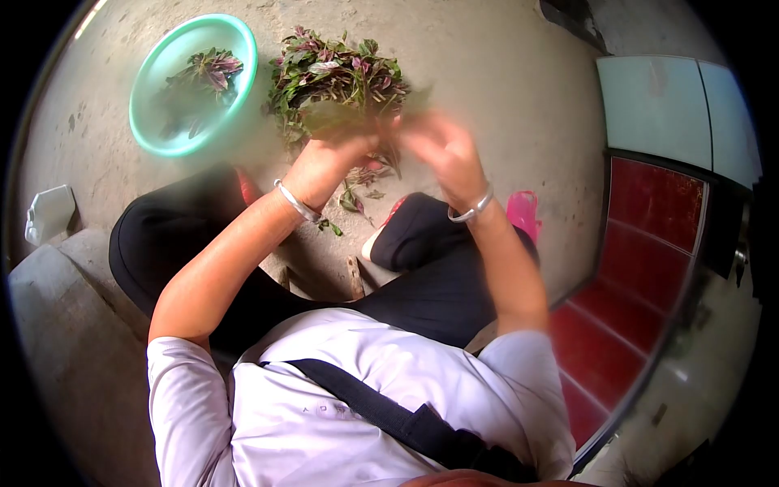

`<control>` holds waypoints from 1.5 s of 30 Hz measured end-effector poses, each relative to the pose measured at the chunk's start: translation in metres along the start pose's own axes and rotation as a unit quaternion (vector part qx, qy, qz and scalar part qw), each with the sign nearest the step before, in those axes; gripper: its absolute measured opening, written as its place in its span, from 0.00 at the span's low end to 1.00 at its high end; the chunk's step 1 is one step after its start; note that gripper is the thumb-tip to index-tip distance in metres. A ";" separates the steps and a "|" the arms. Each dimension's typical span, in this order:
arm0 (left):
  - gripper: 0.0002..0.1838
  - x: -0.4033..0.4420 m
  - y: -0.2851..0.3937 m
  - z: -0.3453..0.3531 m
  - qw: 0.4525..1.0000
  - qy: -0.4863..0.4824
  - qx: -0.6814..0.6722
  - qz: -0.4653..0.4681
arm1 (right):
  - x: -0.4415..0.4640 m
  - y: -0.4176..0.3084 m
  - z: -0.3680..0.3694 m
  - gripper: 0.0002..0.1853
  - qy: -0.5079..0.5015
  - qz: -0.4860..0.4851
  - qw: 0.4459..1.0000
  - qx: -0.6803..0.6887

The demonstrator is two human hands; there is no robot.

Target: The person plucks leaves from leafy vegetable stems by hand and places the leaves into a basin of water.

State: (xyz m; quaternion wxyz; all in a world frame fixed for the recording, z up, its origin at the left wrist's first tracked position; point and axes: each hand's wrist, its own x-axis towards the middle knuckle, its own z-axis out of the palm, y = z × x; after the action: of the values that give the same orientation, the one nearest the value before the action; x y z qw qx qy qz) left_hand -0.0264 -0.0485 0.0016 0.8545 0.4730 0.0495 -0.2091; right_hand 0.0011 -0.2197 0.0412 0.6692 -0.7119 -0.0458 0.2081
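Note:
A heap of leafy stems, green and purple, lies on the floor just beyond my hands. In front of it my left hand is closed around a blurred leafy stem. Close to its right, my right hand has its fingers bent toward the stem; motion smears the fingertips, so their grip is unclear. A turquoise basin at the upper left holds a small bunch of purple-green leaves. Loose leaves are scattered on the floor below my hands.
Pink plastic lies beside my right knee. A white plastic container stands at the far left. Red tiles and pale panels edge the right side. My legs are folded around the near floor.

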 end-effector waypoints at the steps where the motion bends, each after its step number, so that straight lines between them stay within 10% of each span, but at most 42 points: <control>1: 0.15 0.001 -0.001 -0.001 1.000 0.004 -0.018 -0.017 | 0.000 0.000 0.001 0.07 -0.003 -0.004 1.000 0.021; 45: 0.12 0.004 0.002 -0.005 0.981 -0.042 -0.150 -0.113 | -0.006 0.003 0.011 0.03 0.068 0.099 0.947 0.300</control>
State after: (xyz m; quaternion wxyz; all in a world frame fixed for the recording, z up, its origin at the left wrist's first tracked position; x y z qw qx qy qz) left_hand -0.0212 -0.0447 -0.0005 0.8879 0.3219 0.0974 -0.3138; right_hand -0.0088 -0.2121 0.0392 0.8293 -0.4919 0.1344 0.2285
